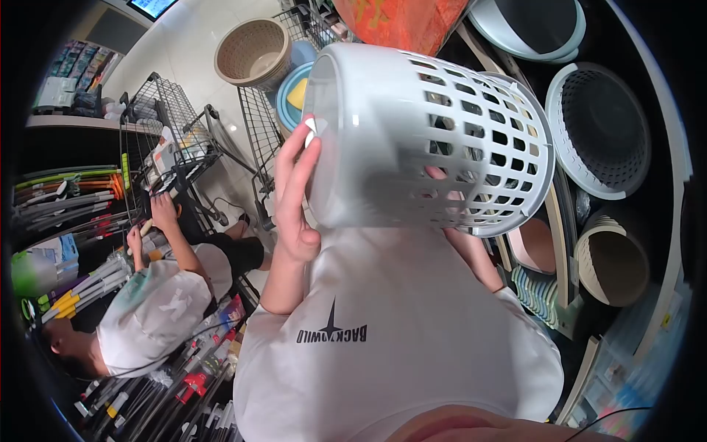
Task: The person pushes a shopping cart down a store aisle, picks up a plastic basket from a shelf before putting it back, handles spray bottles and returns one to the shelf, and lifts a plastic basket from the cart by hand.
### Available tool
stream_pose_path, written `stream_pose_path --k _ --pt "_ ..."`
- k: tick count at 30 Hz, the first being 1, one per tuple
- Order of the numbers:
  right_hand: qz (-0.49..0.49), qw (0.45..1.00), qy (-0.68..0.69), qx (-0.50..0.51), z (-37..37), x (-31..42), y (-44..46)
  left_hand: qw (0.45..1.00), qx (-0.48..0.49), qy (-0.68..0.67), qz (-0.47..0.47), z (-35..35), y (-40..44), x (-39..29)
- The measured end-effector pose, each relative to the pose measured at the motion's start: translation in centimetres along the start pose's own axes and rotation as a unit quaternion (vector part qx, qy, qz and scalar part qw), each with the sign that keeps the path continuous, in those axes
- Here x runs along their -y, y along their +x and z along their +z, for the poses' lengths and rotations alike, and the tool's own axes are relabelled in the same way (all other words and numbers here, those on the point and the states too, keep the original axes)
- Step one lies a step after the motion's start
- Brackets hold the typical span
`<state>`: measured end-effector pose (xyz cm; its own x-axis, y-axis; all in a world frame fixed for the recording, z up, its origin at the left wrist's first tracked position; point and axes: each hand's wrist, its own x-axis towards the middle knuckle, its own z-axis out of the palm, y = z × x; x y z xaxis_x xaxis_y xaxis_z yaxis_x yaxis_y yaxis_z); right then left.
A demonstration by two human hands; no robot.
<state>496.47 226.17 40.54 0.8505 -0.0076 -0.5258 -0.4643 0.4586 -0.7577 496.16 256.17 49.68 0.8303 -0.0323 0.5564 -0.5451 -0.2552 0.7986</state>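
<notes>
A grey-white plastic basket (383, 132) with rows of oval holes lies sideways in front of my chest, its solid base to the left and its open rim to the right. My left hand (296, 191) holds it at the base, fingers stretched up along the edge and thumb lower down. Something small and white shows at the fingertips. Behind the basket, my right hand (454, 196) is mostly hidden; parts of its fingers show through the holes, against the basket's side, and its forearm comes out below.
Shopping carts (166, 110) stand at the left and top centre, near a beige basket (252, 51) and a blue tub (287, 96). A person (158, 309) in a white shirt is beside long-handled tools at the left. More baskets (600, 129) line the right shelf.
</notes>
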Motion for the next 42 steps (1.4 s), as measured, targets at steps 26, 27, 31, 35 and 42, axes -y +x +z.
stream_pose_path --k 26,27,31,35,42 --pt "0.011 1.0 0.011 -0.003 -2.8 -2.1 -2.5 0.989 -0.085 0.081 0.093 1.0 -0.8 -1.1" --pt "0.012 1.0 0.012 -0.003 -2.7 -2.2 -2.5 0.989 -0.086 0.081 0.093 1.0 -0.8 -1.1" --pt "0.011 1.0 0.02 -0.002 -3.9 -2.9 -3.2 0.981 -0.108 0.106 0.123 2.4 -1.8 -1.5" --pt "0.008 1.0 0.026 -0.002 -3.4 -2.8 -3.0 0.982 -0.127 0.09 0.104 2.9 -1.9 -1.2" --pt "0.003 0.999 0.034 0.002 -3.2 -2.7 -3.0 0.974 -0.106 0.149 0.133 2.9 -3.0 -0.6"
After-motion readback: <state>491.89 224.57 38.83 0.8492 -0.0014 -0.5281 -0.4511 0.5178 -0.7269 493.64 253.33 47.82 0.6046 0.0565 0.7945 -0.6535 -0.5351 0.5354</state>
